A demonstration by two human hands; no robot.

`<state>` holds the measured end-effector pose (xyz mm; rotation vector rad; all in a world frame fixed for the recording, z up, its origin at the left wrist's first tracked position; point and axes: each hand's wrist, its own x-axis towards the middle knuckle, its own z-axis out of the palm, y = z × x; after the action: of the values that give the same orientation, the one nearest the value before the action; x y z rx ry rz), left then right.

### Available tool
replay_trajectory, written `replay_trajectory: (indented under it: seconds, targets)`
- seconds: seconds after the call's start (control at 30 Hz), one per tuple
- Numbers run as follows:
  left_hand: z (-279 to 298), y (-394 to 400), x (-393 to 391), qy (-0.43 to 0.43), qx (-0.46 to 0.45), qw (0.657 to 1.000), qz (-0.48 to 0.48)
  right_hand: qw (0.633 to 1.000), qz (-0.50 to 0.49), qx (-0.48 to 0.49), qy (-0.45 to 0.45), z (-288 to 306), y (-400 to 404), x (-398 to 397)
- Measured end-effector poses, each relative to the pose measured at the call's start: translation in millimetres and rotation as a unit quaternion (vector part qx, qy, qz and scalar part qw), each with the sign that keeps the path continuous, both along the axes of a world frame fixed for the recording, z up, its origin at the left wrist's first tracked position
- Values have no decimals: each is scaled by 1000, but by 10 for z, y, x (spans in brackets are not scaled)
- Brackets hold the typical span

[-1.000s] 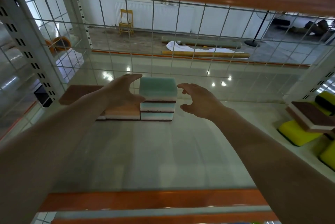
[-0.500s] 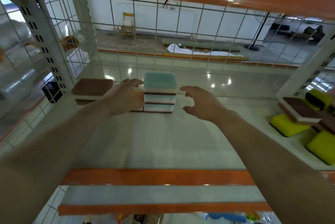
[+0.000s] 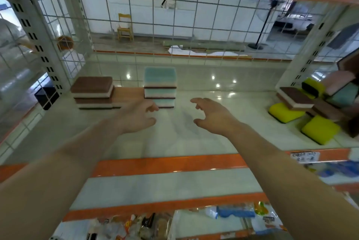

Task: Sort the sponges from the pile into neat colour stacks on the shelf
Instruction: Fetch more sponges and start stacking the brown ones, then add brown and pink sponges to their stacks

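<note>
A stack of three teal sponges (image 3: 160,86) stands at the back middle of the white shelf (image 3: 136,142). Left of it lies an orange sponge (image 3: 128,93), and further left a stack of two brown-topped sponges (image 3: 92,92). At the right end is the loose pile (image 3: 318,107): yellow, brown, teal and pink sponges lying at angles. My left hand (image 3: 136,117) hovers just in front of the teal stack, fingers loosely curled, holding nothing. My right hand (image 3: 211,115) is spread open to the right of the stack, also holding nothing.
A wire grid (image 3: 174,26) closes the back of the shelf, with white perforated uprights at the left (image 3: 33,33) and right (image 3: 310,55). An orange beam (image 3: 165,162) runs along the front edge. The shelf below holds packaged goods (image 3: 145,224).
Both hands have drawn back from the teal stack toward me; the left hand has come off the orange sponge. The camera has pulled back and tilted down, showing more of the pile and lower shelf.
</note>
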<state>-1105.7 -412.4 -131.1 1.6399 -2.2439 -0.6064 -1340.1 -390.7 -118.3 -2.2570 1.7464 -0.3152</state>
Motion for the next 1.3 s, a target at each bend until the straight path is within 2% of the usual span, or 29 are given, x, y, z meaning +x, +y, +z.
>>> replay_trajectory:
  seconds: [0.33,0.47,0.8,1.07,1.3]
  targets:
    - [99,124,-893,-96,2,991,-95,997,-79,2,17,-15,368,-768]
    - [128,173,-1347,-88,21,989,-113,995,-96,-4,22,13,503,-1216]
    - [78,408,-2369,-73,33,992,-102,995,-94,0,27,67,704,-2314]
    - [0,524,-3062,-72,-1,995,-67,993,-101,10,68,32,849,-3007]
    - [-17,457,-3517,-104,-33,993,-48,988,-140,11,66,-15,862,-3481]
